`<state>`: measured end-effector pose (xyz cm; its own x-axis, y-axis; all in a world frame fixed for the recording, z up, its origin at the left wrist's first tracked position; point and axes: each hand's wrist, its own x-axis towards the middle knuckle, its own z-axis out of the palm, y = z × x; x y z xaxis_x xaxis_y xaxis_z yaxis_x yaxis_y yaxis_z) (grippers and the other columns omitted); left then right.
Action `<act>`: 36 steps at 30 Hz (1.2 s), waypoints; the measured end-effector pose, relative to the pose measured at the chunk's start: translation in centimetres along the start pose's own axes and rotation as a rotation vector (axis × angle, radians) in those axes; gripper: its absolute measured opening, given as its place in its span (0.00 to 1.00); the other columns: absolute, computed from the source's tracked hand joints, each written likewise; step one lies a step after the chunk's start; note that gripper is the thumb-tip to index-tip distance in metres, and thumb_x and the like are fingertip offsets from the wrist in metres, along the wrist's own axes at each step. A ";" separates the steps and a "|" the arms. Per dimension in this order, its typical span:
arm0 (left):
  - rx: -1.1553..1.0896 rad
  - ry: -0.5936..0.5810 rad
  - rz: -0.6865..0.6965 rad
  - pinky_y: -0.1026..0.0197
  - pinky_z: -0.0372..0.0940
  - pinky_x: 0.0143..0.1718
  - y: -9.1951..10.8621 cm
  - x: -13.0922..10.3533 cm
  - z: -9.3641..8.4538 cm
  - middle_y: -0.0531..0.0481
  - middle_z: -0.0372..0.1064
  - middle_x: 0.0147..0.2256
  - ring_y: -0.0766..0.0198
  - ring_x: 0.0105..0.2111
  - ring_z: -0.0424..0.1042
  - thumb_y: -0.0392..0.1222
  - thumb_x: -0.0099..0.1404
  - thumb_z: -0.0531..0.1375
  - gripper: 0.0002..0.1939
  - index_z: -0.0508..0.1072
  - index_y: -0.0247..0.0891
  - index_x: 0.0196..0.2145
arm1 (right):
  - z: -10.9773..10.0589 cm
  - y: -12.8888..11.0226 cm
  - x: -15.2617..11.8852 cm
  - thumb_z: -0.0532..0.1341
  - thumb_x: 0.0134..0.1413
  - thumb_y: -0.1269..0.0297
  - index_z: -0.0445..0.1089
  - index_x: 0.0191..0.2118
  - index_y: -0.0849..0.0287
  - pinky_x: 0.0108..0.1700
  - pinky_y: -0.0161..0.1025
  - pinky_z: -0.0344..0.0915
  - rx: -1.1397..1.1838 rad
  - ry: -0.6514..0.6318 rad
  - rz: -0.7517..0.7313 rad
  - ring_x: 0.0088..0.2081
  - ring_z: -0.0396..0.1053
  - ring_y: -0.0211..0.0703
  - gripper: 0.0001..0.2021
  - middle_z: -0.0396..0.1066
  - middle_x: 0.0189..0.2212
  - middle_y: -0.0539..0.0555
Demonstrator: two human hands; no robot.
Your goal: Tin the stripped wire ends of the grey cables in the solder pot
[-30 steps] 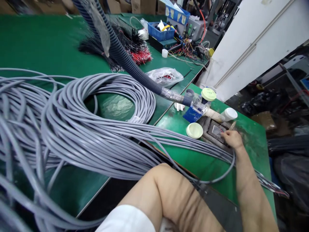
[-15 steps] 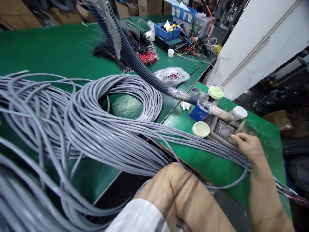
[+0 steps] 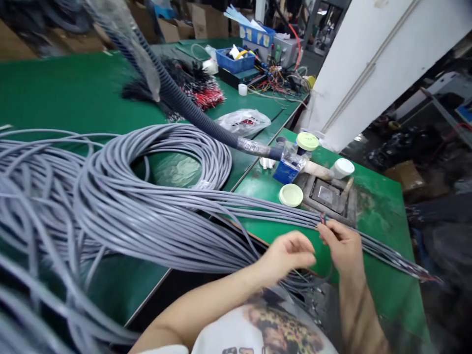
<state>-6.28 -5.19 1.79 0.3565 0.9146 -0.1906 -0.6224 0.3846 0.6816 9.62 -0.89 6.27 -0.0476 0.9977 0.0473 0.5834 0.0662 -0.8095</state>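
My right hand pinches a grey cable by its end, where thin coloured wires stick up above the fingertips. Just left of it, my left hand is open, thumb and fingers apart with nothing between them. Behind both hands runs a straight bundle of grey cables, leading from a big coil toward stripped ends at the right. Beyond the bundle sits a grimy solder pot with a shiny square surface.
A pale green lid, a green-topped jar and a white cup surround the pot. A ribbed hose hangs across the bench to a blue box. Black and red wire bundles and blue bins lie farther back.
My right hand has drawn the wire end back from the pot, toward me and left. My left arm has swung, bringing the left hand into view beside the right. The camera view has shifted right.
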 end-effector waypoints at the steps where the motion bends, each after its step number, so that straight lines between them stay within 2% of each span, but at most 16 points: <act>1: -0.033 0.045 0.009 0.68 0.62 0.30 -0.3 0.5 -0.2 0.53 0.68 0.28 0.72 0.27 0.66 0.42 0.52 0.70 0.14 0.72 0.35 0.34 | 0.3 0.0 -0.3 0.60 0.54 0.54 0.68 0.22 0.57 0.24 0.35 0.55 0.030 0.003 -0.003 0.21 0.58 0.38 0.15 0.61 0.18 0.48; 3: -0.115 0.129 0.032 0.69 0.60 0.29 -0.9 1.4 -0.7 0.54 0.68 0.28 0.73 0.26 0.65 0.42 0.50 0.71 0.17 0.72 0.36 0.36 | 1.0 0.0 -0.9 0.60 0.55 0.55 0.67 0.22 0.57 0.24 0.35 0.55 0.082 -0.010 -0.005 0.21 0.57 0.37 0.15 0.61 0.18 0.48; 5: -0.183 0.149 0.042 0.68 0.59 0.29 -1.4 1.9 -0.7 0.54 0.68 0.29 0.72 0.26 0.65 0.42 0.48 0.71 0.19 0.72 0.36 0.37 | 1.6 0.0 -1.2 0.60 0.55 0.56 0.67 0.21 0.57 0.25 0.35 0.55 0.115 -0.053 -0.010 0.22 0.57 0.37 0.15 0.61 0.18 0.48; 9: -0.219 0.162 0.065 0.68 0.57 0.28 -1.9 2.5 0.2 0.56 0.66 0.23 0.73 0.23 0.62 0.43 0.49 0.71 0.14 0.72 0.35 0.31 | 2.0 -0.1 -1.8 0.60 0.56 0.57 0.67 0.22 0.58 0.25 0.34 0.55 0.175 -0.102 0.020 0.21 0.58 0.35 0.15 0.62 0.18 0.48; 12: -0.177 0.190 0.123 0.67 0.57 0.28 -1.8 2.8 0.5 0.57 0.64 0.22 0.73 0.22 0.60 0.44 0.52 0.69 0.12 0.72 0.36 0.29 | 1.7 0.1 -2.6 0.59 0.57 0.57 0.72 0.31 0.57 0.24 0.33 0.57 0.250 -0.151 0.079 0.21 0.60 0.34 0.10 0.64 0.21 0.47; 14: -0.068 0.235 0.241 0.65 0.58 0.29 -1.7 2.8 0.2 0.56 0.64 0.23 0.71 0.24 0.61 0.44 0.55 0.67 0.09 0.73 0.38 0.29 | 1.8 0.3 -3.3 0.58 0.58 0.57 0.71 0.44 0.54 0.22 0.32 0.57 0.325 -0.200 0.108 0.20 0.60 0.34 0.12 0.67 0.23 0.47; 16: 0.166 0.246 0.434 0.62 0.60 0.32 -1.8 2.5 -0.2 0.54 0.67 0.25 0.68 0.27 0.64 0.43 0.56 0.66 0.05 0.75 0.40 0.29 | 2.1 0.6 -4.1 0.58 0.59 0.56 0.67 0.52 0.52 0.19 0.31 0.54 0.427 -0.194 0.142 0.17 0.57 0.32 0.16 0.66 0.23 0.46; 18: 0.440 0.191 0.620 0.59 0.62 0.36 -2.0 2.1 -0.6 0.52 0.69 0.26 0.65 0.29 0.67 0.41 0.57 0.65 0.03 0.77 0.41 0.29 | 2.6 0.9 -4.6 0.59 0.59 0.56 0.64 0.55 0.52 0.18 0.30 0.51 0.536 -0.147 0.170 0.16 0.52 0.30 0.19 0.60 0.19 0.44; 20: 0.595 0.120 0.700 0.57 0.63 0.37 -2.2 1.8 -0.8 0.50 0.70 0.25 0.63 0.29 0.67 0.41 0.58 0.65 0.03 0.78 0.42 0.30 | 2.9 1.0 -4.9 0.60 0.58 0.56 0.62 0.57 0.52 0.18 0.30 0.50 0.625 -0.124 0.192 0.15 0.50 0.30 0.23 0.57 0.17 0.42; 22: 0.562 0.140 0.667 0.57 0.64 0.37 -2.5 1.7 -0.9 0.50 0.71 0.27 0.63 0.30 0.68 0.41 0.58 0.65 0.05 0.79 0.42 0.34 | 3.1 0.9 -5.1 0.60 0.58 0.57 0.58 0.60 0.52 0.18 0.29 0.48 0.674 -0.118 0.216 0.15 0.50 0.29 0.26 0.59 0.17 0.42; 25: 0.306 0.192 0.463 0.60 0.64 0.39 -2.9 2.1 -1.1 0.48 0.72 0.35 0.63 0.34 0.69 0.43 0.56 0.67 0.18 0.76 0.43 0.45 | 3.2 0.8 -5.2 0.59 0.59 0.57 0.52 0.63 0.51 0.17 0.27 0.46 0.695 -0.117 0.246 0.15 0.50 0.28 0.28 0.65 0.20 0.44; 28: 0.149 0.003 0.166 0.60 0.65 0.36 -3.0 2.4 -1.2 0.50 0.71 0.28 0.64 0.28 0.70 0.48 0.61 0.63 0.18 0.75 0.37 0.47 | 2.7 1.2 -5.4 0.58 0.60 0.57 0.52 0.63 0.51 0.16 0.27 0.47 0.678 -0.168 0.243 0.14 0.51 0.28 0.27 0.66 0.20 0.44; 30: 0.131 -0.122 0.059 0.60 0.64 0.32 -2.9 2.3 -1.3 0.52 0.66 0.21 0.66 0.22 0.68 0.50 0.64 0.59 0.18 0.77 0.34 0.43 | 1.8 1.6 -5.2 0.59 0.59 0.57 0.57 0.60 0.51 0.19 0.29 0.55 0.612 -0.272 0.229 0.17 0.59 0.30 0.24 0.69 0.23 0.47; 33: 0.219 -0.124 0.095 0.60 0.64 0.36 -2.4 2.0 -1.2 0.48 0.70 0.27 0.64 0.29 0.69 0.49 0.61 0.63 0.14 0.80 0.34 0.34 | -0.2 1.9 -4.3 0.61 0.58 0.58 0.69 0.50 0.53 0.35 0.36 0.67 0.375 -0.325 0.146 0.32 0.70 0.39 0.15 0.73 0.33 0.52; 34: 0.268 -0.117 0.114 0.61 0.63 0.39 -2.3 1.8 -1.2 0.47 0.71 0.29 0.63 0.33 0.69 0.48 0.59 0.64 0.13 0.81 0.34 0.31 | -0.8 1.6 -4.0 0.61 0.57 0.59 0.72 0.46 0.54 0.38 0.37 0.67 0.274 -0.288 0.097 0.36 0.71 0.41 0.12 0.73 0.35 0.53; 36: 0.347 -0.132 0.128 0.61 0.62 0.41 -2.2 1.7 -1.2 0.46 0.71 0.30 0.62 0.36 0.67 0.48 0.58 0.65 0.12 0.81 0.35 0.28 | -1.6 0.7 -3.3 0.61 0.57 0.60 0.74 0.40 0.55 0.37 0.37 0.65 0.100 -0.205 -0.016 0.35 0.69 0.40 0.08 0.72 0.33 0.52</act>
<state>-5.10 -4.35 -0.88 0.3919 0.9199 -0.0120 -0.4032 0.1834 0.8965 11.47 -4.10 6.42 -0.2258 0.9728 -0.0515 0.4983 0.0699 -0.8642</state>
